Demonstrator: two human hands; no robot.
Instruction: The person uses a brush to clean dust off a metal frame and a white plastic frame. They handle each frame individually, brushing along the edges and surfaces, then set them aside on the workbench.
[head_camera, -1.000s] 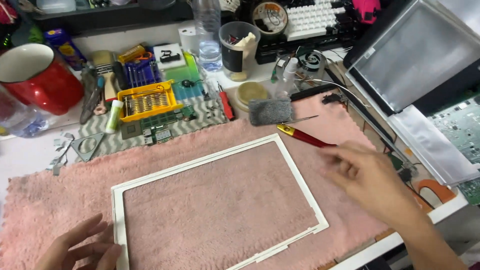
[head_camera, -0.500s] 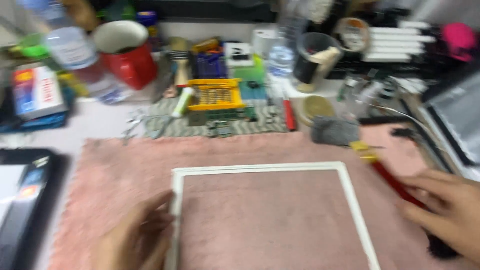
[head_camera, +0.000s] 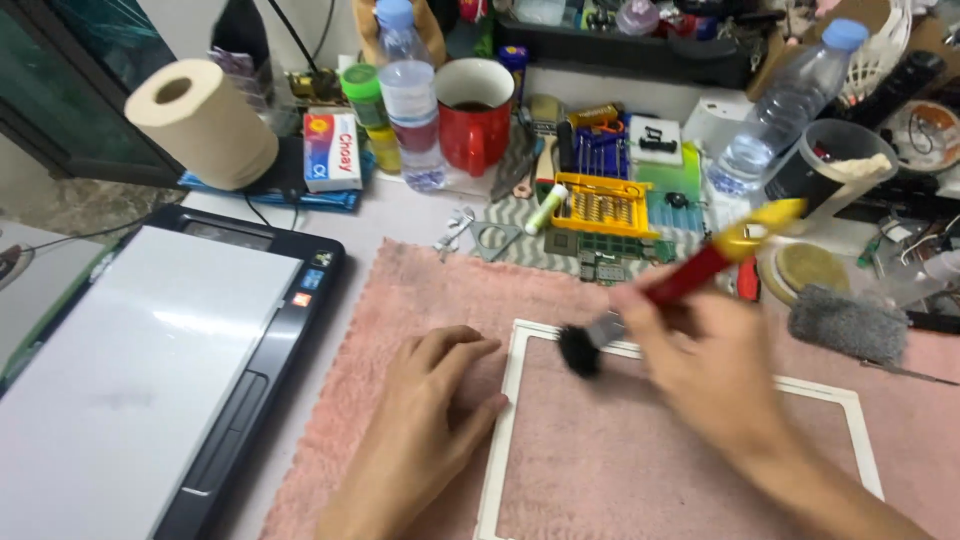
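Observation:
A white rectangular frame (head_camera: 505, 400) lies flat on a pink towel (head_camera: 420, 290). My left hand (head_camera: 425, 420) rests palm down on the towel, fingertips against the frame's left edge. My right hand (head_camera: 710, 365) grips a small brush (head_camera: 690, 280) with a red and yellow handle. Its black bristles (head_camera: 580, 350) touch the frame near the top left corner. The handle points up and to the right.
A laptop part with a white panel (head_camera: 150, 360) lies at the left. Behind the towel stand a red mug (head_camera: 475, 115), two water bottles (head_camera: 410, 90), a paper roll (head_camera: 205, 120), a yellow bit set (head_camera: 600, 205), a grey pad (head_camera: 848, 322) and several small tools.
The view has swung left. My right hand has lifted the brush from the towel's right side and brought its bristles to the frame's top left corner. My left hand stays at the frame's left edge.

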